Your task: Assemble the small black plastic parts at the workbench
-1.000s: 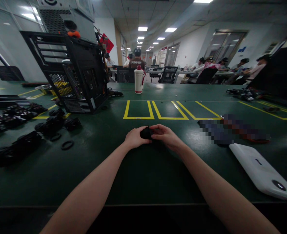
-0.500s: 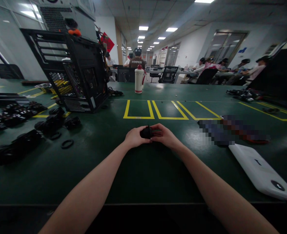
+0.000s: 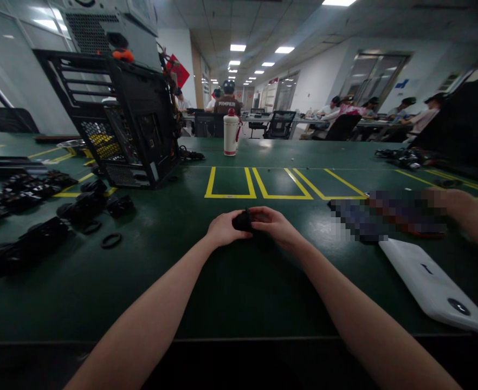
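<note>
Over the middle of the green table, a small black rounded part (image 3: pixel 243 221) sits between my two hands. My left hand (image 3: pixel 221 228) is closed around its left side, thumb below and fingers above. On the other side, the fingers of my right hand (image 3: pixel 275 224) are bent in and pressed against the part's right edge. The fingers cover much of it, so its exact kind cannot be made out. Left of my hands, a black ring (image 3: pixel 111 240) lies flat on the table, with a second one (image 3: pixel 91 227) behind it.
Several black parts (image 3: pixel 27 244) lie at left, before an open computer case (image 3: pixel 137 124). A white bottle (image 3: pixel 230 135) stands behind yellow tape outlines (image 3: pixel 231 196). At right lie a flat white device (image 3: pixel 430 281) and pixelated items (image 3: pixel 356 219). Another person's hand (image 3: pixel 454 206) reaches in there.
My right fingers have closed in on the black part, narrowing the gap beside it. Another person's hand and forearm have come in from the right edge.
</note>
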`<state>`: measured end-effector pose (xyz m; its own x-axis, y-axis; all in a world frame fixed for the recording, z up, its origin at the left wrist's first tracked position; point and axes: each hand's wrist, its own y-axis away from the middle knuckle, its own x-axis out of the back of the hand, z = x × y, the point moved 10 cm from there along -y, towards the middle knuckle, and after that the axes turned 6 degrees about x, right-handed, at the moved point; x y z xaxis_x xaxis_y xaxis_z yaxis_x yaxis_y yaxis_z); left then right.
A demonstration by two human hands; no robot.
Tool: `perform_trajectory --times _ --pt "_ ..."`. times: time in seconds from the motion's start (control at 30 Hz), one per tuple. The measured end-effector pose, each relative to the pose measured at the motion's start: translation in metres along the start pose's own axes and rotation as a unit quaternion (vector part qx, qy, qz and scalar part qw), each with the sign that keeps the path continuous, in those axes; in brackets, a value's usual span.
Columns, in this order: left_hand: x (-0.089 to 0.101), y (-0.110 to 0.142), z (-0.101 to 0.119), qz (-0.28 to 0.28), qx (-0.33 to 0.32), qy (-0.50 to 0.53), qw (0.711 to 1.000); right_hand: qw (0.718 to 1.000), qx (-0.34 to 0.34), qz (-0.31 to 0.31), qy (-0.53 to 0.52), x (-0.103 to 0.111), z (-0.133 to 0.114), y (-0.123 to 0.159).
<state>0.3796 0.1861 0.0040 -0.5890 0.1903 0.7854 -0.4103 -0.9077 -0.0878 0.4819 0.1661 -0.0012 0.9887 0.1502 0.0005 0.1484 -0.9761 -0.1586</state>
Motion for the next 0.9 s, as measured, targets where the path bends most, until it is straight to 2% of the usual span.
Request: perform_trajectory --times 0.2,0.37,0.5,0.67,0.77,0.9 --pt "0.001 0.001 0.0 -0.007 0.011 -0.002 1.0 0.997 0.036 0.014 0.062 0.004 -0.006 -0.001" --pt "0.0 0.0 -0.001 -0.01 0.017 -0.008 1.0 1.0 0.011 0.002 -0.013 0.0 -0.002 0.0" --pt "0.0 0.0 0.001 -0.003 0.005 -0.004 1.0 0.999 -0.023 -0.027 -0.012 -0.004 0.006 0.001" --pt "0.0 0.001 0.001 -0.011 0.019 -0.008 1.0 0.999 0.005 -0.011 0.034 0.002 0.0 0.001" --pt "0.0 0.001 0.001 -0.012 0.023 -0.012 1.0 1.0 0.017 -0.021 0.007 0.0 -0.005 0.002" --pt "0.0 0.0 0.0 -0.009 0.017 -0.014 1.0 1.0 0.004 0.01 -0.008 0.004 -0.001 0.0"
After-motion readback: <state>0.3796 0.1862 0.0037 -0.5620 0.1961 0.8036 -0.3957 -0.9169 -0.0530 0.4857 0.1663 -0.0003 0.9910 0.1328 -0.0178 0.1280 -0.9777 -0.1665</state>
